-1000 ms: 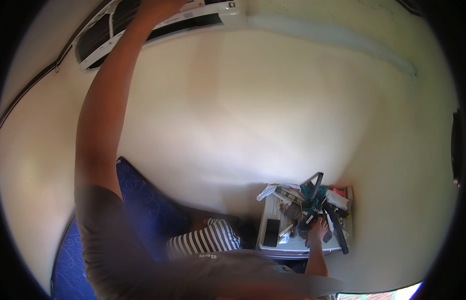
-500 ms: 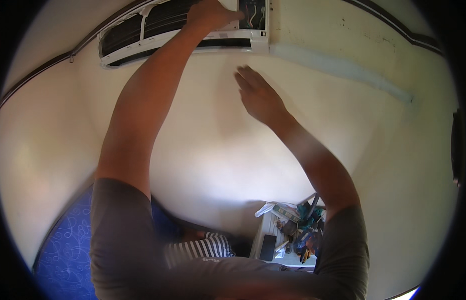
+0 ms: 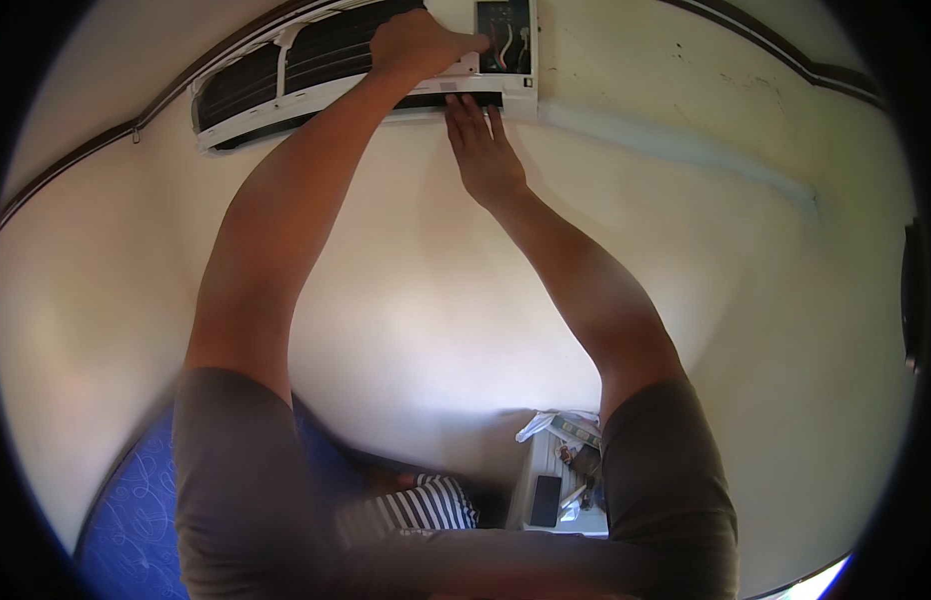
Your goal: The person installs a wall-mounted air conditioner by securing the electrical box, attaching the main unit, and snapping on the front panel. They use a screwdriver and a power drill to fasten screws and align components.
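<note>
A white wall-mounted air conditioner (image 3: pixel 346 88) hangs high on the wall with its front cover off. Dark filter mesh (image 3: pixel 241 82) shows on its left, and coloured wires (image 3: pixel 503 42) in a dark compartment at its right end. My left hand (image 3: pixel 414 45) is up against the unit's front, fingers curled and mostly hidden, thumb pointing right toward the wires. What it grips, if anything, I cannot make out. Below it, my right hand (image 3: pixel 489 160) is open with fingers stretched upward, the fingertips at the dark air outlet along the unit's lower edge.
A pale pipe cover (image 3: pixel 676 145) slopes along the wall to the right. Low down, a light-coloured surface (image 3: pixel 531 500) bears a dark phone (image 3: pixel 546 500), a plastic bag and assorted items. A striped cloth (image 3: pixel 431 505) and a blue patterned surface (image 3: pixel 136 510) lie at lower left.
My right hand has risen and moved left to the unit's lower edge, its fingers spreading. My left hand stays in nearly the same place on the unit.
</note>
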The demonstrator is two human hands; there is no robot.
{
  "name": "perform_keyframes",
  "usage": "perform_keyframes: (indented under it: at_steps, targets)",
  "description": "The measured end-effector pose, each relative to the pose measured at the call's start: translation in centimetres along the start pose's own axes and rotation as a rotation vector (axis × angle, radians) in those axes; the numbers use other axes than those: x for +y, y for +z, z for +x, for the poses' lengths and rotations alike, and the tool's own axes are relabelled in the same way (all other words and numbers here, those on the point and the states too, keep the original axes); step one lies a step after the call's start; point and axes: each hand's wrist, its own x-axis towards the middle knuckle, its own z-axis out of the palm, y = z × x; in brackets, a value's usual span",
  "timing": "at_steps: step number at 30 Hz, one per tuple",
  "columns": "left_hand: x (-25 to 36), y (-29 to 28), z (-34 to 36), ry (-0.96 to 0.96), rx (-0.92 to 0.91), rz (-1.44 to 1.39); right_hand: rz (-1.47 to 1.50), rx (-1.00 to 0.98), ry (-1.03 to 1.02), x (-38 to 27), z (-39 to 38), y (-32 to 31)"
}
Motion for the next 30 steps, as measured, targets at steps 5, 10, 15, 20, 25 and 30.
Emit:
perform_keyframes:
  at_steps: [5,10,15,20,25,30]
  targets:
    - [0.4,-1.0,-1.0,-0.018,0.006,0.051,0.966,0.080,0.241,4.5,0.1,-5.6]
    - [0.7,-1.4,-2.4,-0.012,-0.003,-0.079,0.817,0.575,0.368,16.9,8.3,-9.8]
    - [0.2,-0.4,-2.9,-0.027,0.086,-0.251,0.619,-0.119,0.193,23.6,20.5,-8.4]
    - [-0.6,2.8,-3.2,0.131,0.522,-0.376,0.341,-0.230,0.021,21.2,24.8,-5.7]
    - [-1.5,5.6,-2.6,0.140,0.635,-0.471,0.632,-0.715,0.308,21.6,27.3,-5.0]
    - [-2.2,6.5,-2.2,0.147,0.637,-0.466,0.633,-0.716,0.220,21.1,29.3,-2.6]
